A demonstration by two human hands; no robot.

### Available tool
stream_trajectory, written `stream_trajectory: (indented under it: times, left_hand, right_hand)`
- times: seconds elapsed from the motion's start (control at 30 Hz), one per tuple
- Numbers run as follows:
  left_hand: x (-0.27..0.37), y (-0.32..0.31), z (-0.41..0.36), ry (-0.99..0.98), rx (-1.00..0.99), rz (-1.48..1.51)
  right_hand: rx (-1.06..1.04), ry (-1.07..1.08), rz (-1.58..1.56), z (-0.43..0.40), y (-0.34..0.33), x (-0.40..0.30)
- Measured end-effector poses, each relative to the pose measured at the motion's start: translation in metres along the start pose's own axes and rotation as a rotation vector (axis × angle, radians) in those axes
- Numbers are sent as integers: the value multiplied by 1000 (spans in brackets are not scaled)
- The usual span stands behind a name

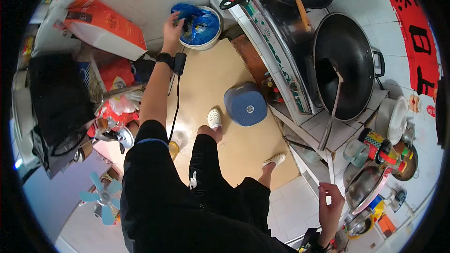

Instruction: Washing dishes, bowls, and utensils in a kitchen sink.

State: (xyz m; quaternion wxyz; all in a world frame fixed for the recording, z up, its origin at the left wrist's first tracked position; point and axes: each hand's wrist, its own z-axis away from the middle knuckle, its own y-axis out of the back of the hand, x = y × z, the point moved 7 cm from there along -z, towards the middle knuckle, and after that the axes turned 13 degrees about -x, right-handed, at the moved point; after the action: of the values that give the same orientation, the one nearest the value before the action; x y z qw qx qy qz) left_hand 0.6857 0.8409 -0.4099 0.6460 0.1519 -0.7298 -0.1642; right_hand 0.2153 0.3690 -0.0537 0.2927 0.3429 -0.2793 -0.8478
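My left hand [172,30] is stretched out at the upper left, with nothing seen in its loosely bent, parted fingers. It overlaps the left edge of a blue plastic bag [207,24] lining a white bucket [202,46]; whether the fingers touch the bag cannot be told. Some refuse shows inside the bag. My right hand [329,198] is at the lower right with curled fingers, thumb and fingertips apart, and nothing seen in it. It is nearest to a metal bowl [365,186] on the tiled counter, apparently not touching it. Both wrists wear black bands.
A blue stool [245,103] stands on the floor. Along the right, a tiled counter [316,130] bears a gas stove [281,63], a large wok [342,45] with a metal ladle [334,112], and bottles. At the left are an orange-and-white bag [109,28] and a fan [104,196].
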Motion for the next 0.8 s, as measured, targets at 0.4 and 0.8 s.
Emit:
stream_trajectory:
  times: [0.4,0.8]
  left_hand:
    - [80,1,57,-92,-141,-53]
    - [219,-125,232,312,-741,658]
  right_hand:
    - [74,-43,-37,95,23,-40]
    - [144,-45,-112,197,10,95]
